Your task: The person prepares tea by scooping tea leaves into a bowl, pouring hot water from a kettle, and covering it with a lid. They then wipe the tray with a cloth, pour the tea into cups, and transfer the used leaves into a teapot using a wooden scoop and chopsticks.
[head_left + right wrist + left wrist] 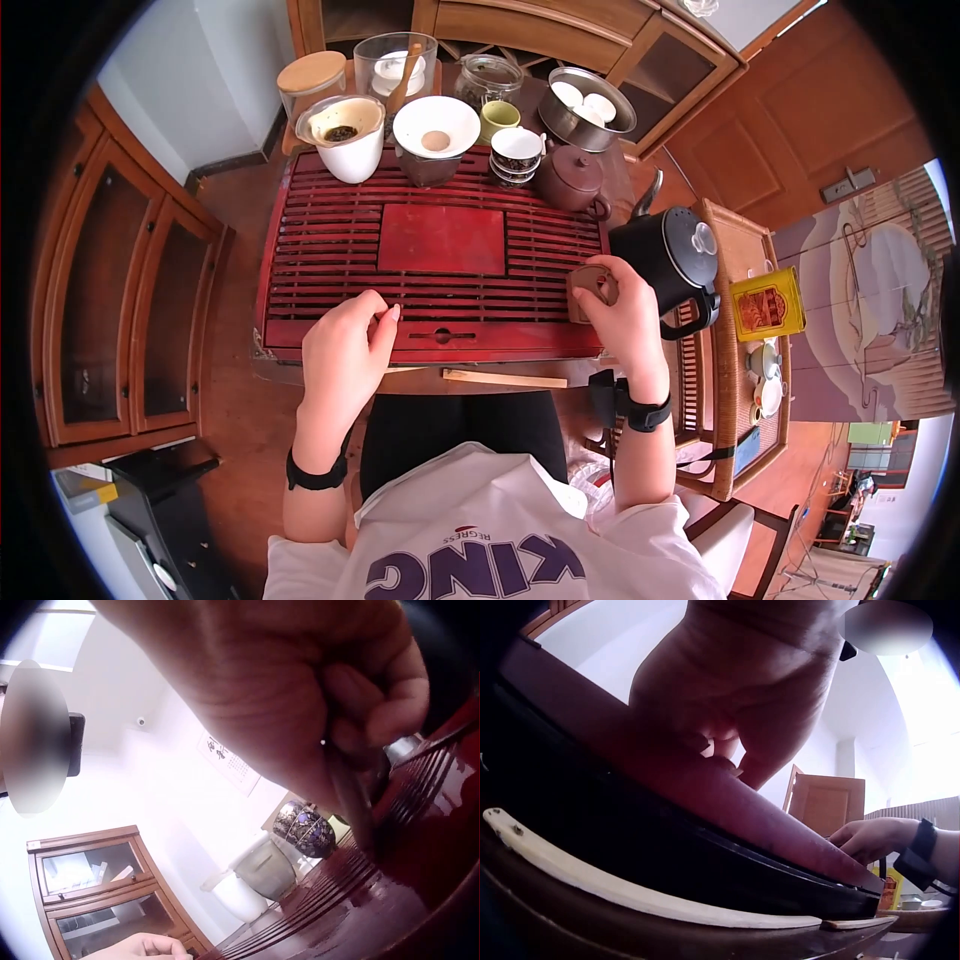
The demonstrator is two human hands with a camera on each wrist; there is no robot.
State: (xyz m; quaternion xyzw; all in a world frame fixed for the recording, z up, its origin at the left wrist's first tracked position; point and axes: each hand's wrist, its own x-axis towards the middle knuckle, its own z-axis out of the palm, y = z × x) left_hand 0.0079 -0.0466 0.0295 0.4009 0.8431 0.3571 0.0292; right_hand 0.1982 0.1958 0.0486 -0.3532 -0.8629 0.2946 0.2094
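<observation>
My right hand (630, 318) pinches a small brown piece (579, 308) at the right front of the red slatted tea tray (440, 240); its exact shape is partly hidden by the fingers. In the right wrist view the right hand (292, 690) is close up, its fingers bent round the dark edge of that piece (351, 795). My left hand (345, 350) lies at the tray's front left edge, fingers loosely curled and holding nothing. The left wrist view shows this hand (735, 690) over the tray's rim (757, 814).
A black kettle (660, 255) stands just right of the tray, near the right hand. Along the tray's back are a white cup (355, 155), a strainer bowl (437, 120), stacked cups (514, 150) and a brown teapot (572, 180). A wooden strip (505, 379) lies in front.
</observation>
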